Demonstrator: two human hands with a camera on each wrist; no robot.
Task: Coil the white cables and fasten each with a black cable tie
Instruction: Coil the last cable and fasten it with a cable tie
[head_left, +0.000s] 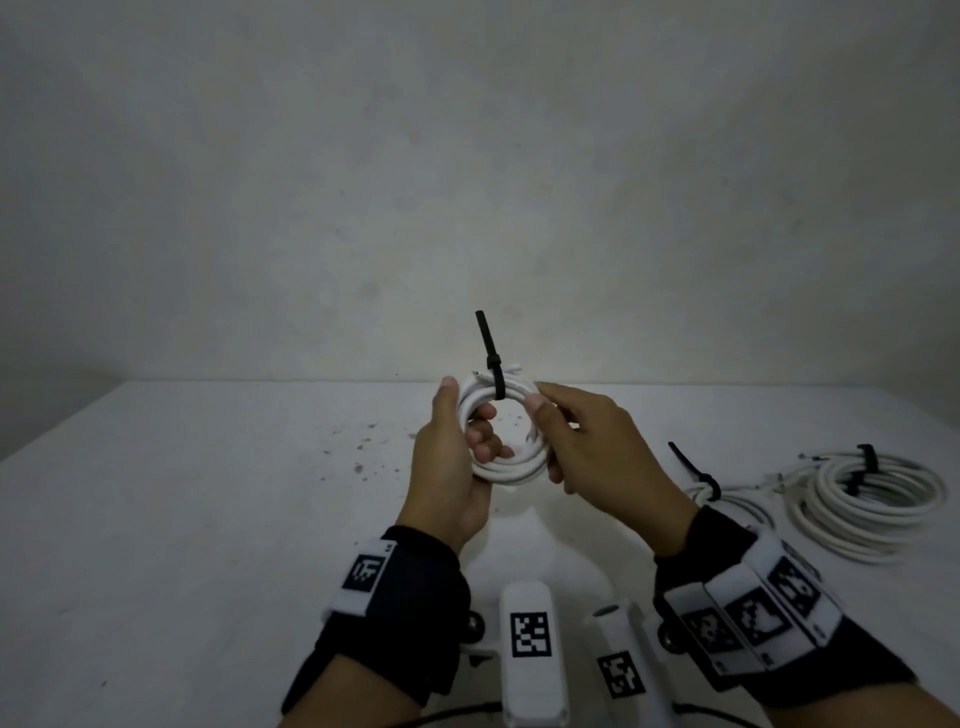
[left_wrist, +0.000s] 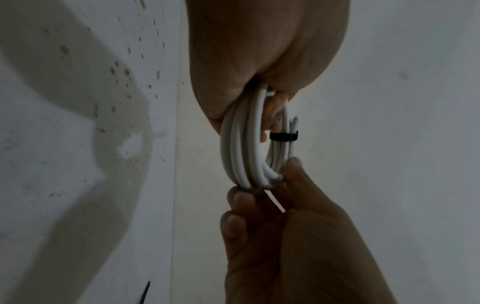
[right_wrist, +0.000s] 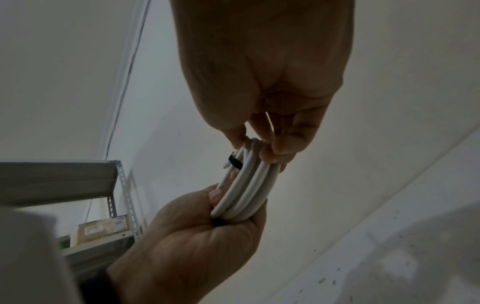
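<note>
A coiled white cable (head_left: 506, 467) is held upright above the table, between both hands. A black cable tie (head_left: 493, 364) wraps the top of the coil, its tail pointing up. My left hand (head_left: 457, 452) grips the coil's left side, fingers through its middle. My right hand (head_left: 582, 441) pinches the right side between thumb and fingers. The left wrist view shows the coil (left_wrist: 244, 148) edge-on with the tie band (left_wrist: 283, 136). The right wrist view shows the coil (right_wrist: 246, 185) and the tie (right_wrist: 235, 162).
On the white table (head_left: 208, 519) at the right lie a larger tied white coil (head_left: 872, 499) and a thinner tied cable (head_left: 727, 493), each with a black tie. A plain wall stands behind. A metal shelf (right_wrist: 78, 185) shows in the right wrist view.
</note>
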